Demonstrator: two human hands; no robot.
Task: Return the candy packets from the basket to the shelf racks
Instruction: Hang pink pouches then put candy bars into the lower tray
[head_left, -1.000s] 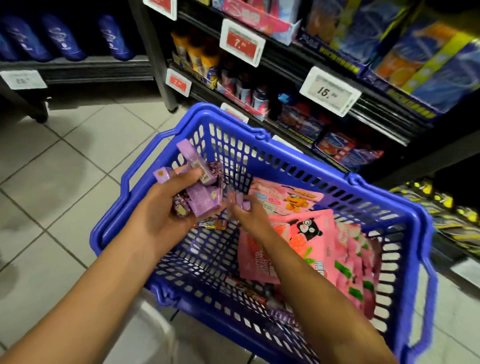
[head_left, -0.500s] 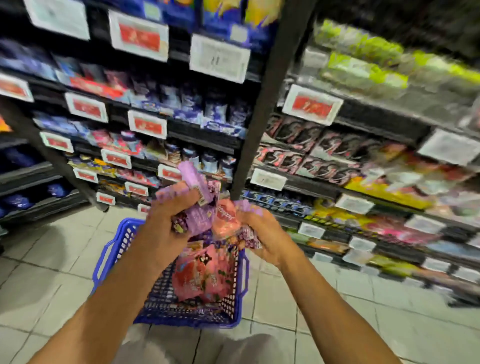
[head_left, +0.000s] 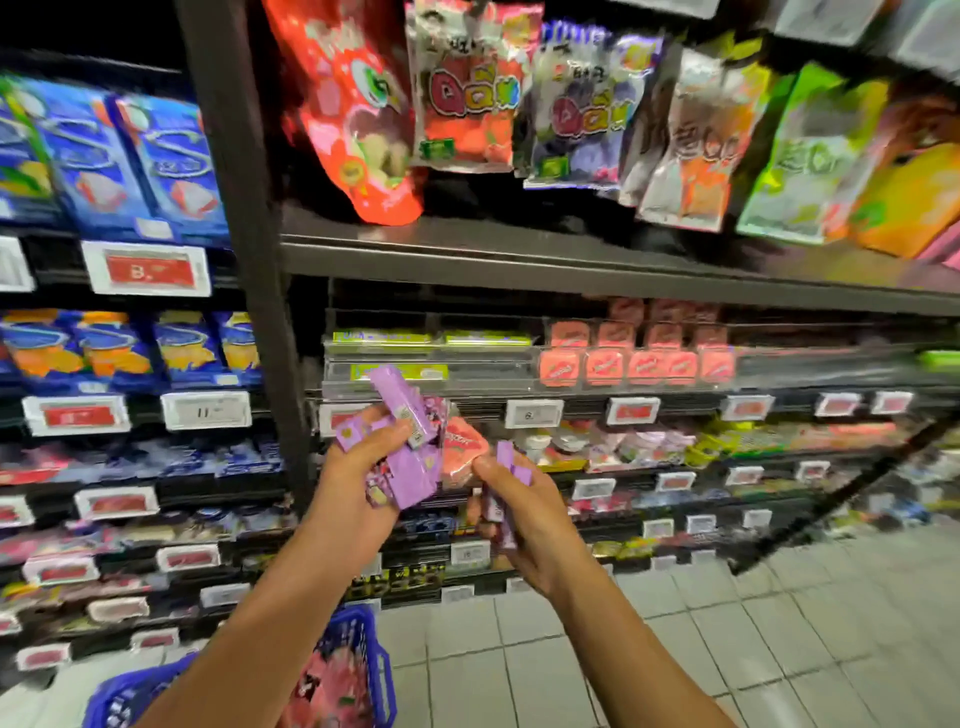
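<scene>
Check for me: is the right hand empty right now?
No: the right hand grips a couple of purple candy packets, held up before the shelf racks beside the left hand's own bunch.

The candy packets are purple, with one coral-pink packet among them. The basket is blue with pink bags inside. Price tags are red and white; the shelf frame is black.
</scene>
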